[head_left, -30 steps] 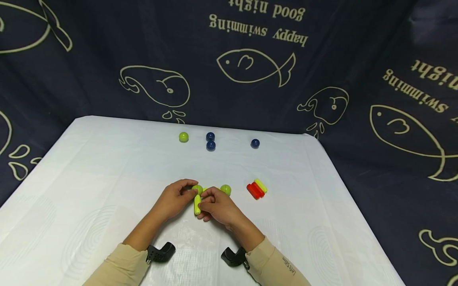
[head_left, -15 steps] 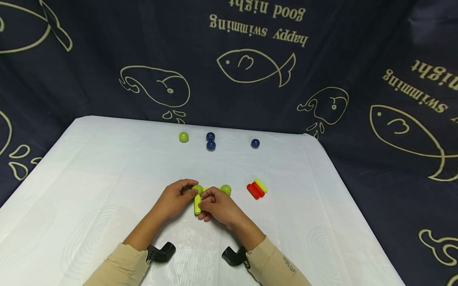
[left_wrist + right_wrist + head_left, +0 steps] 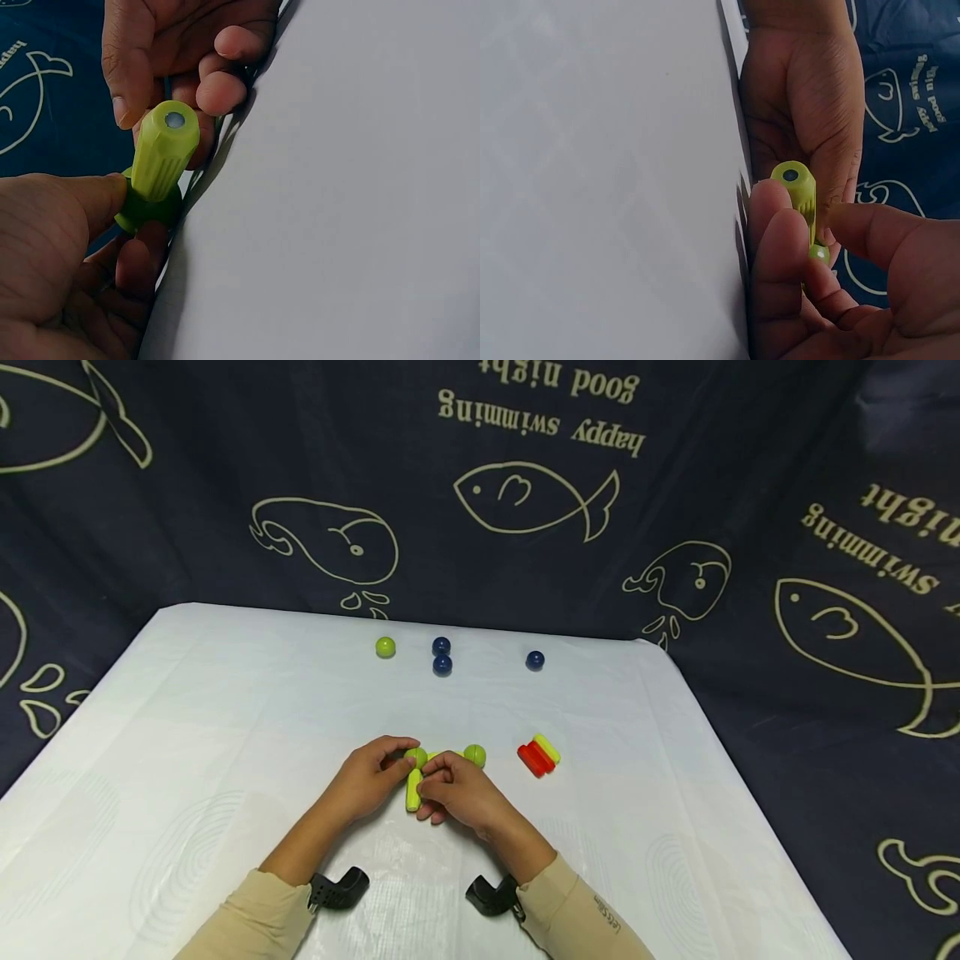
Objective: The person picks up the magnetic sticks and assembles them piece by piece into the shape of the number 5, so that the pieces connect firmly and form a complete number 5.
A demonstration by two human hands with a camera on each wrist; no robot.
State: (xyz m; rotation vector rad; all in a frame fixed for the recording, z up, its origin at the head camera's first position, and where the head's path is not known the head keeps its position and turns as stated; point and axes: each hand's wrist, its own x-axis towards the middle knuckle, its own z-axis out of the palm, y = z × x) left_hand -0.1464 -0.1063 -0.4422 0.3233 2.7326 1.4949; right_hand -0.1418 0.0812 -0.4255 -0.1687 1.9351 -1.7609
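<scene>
Between thumb and fingers my left hand pinches a green ball. A yellow-green magnetic rod runs from this ball toward me, and its end with a round metal dot faces the left wrist camera. Around that rod curl the fingers of my right hand, the thumb close along its side; exact contact is partly hidden. Another yellow-green rod, mostly covered by the right hand, stretches sideways to a second green ball. In the right wrist view, the near rod stands beside the right fingertips.
Two red rods and a yellow one lie side by side to the right. Toward the back edge are a green ball, two touching blue balls and a separate blue ball. White cloth covers the table.
Both hands stay almost still. The joined balls and rods shift very slightly to the right and away from me; the loose pieces keep their places.
</scene>
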